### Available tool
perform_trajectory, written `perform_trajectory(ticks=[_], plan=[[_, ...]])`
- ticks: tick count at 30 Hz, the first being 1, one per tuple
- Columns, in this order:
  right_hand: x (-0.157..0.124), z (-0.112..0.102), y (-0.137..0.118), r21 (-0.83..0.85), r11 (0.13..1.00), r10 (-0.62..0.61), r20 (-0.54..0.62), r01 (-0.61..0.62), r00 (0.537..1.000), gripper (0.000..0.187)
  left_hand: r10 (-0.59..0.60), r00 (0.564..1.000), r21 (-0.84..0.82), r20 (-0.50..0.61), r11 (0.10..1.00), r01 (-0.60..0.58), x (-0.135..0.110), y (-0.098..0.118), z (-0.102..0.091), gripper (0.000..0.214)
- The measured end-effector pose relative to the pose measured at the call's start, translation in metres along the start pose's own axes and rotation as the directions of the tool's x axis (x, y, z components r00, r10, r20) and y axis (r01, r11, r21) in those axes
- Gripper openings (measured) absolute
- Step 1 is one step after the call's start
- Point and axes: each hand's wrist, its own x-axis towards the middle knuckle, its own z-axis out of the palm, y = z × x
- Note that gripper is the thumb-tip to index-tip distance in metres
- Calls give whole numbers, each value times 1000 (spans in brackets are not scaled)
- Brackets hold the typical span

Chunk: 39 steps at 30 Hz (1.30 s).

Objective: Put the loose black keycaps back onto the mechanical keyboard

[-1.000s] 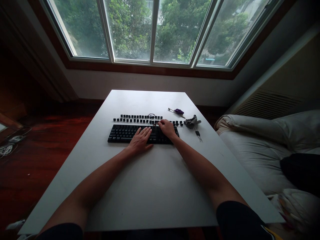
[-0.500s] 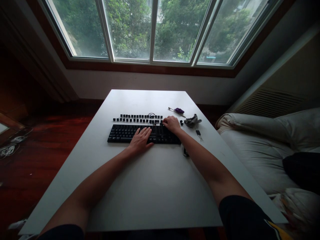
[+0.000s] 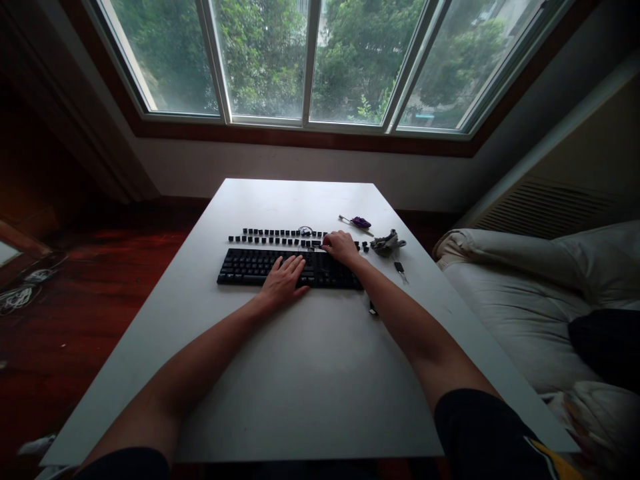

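A black keyboard (image 3: 245, 267) lies across the middle of a white table (image 3: 300, 373). My left hand (image 3: 284, 281) rests flat on its front edge, fingers stretched out over the keys. My right hand (image 3: 341, 245) is at the keyboard's back right corner, fingers curled down onto the rows of loose black keycaps (image 3: 273, 236) laid out just behind the keyboard. What its fingertips hold is too small to make out.
A purple-handled tool (image 3: 358, 223), a grey crumpled cloth (image 3: 387, 243) and a small black piece (image 3: 399, 267) lie right of the keycaps. A thin wire puller (image 3: 303, 231) sits among the caps. A white sofa (image 3: 530, 300) stands to the right, windows behind.
My right hand shifted from the keyboard's right end back and right to the keycap rows, then a little left. My left hand stayed on the keyboard.
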Motion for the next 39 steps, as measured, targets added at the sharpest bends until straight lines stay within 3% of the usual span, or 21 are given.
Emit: perform_trajectory(ticks=[5, 13, 21, 32, 39], plan=[[-9, -5, -12, 239, 971, 16, -73, 2, 997, 17, -17, 1000, -13, -11, 1000, 17, 0, 1, 0, 78], [-31, -5, -31, 551, 832, -64, -30, 70, 998, 15, -89, 995, 14, -48, 996, 90, -3, 6, -1, 82], [-39, 3, -35, 567, 823, -38, 2, 30, 999, 16, -96, 995, -11, -38, 995, 95, -3, 7, -3, 74], [-39, 6, -38, 469, 883, -47, 24, 30, 999, 12, -81, 996, -21, -45, 997, 80, -2, 5, -1, 77], [-42, 7, -40, 500, 863, -64, -24, 68, 998, 11, -82, 996, -12, -43, 997, 81, -1, 4, -1, 78]])
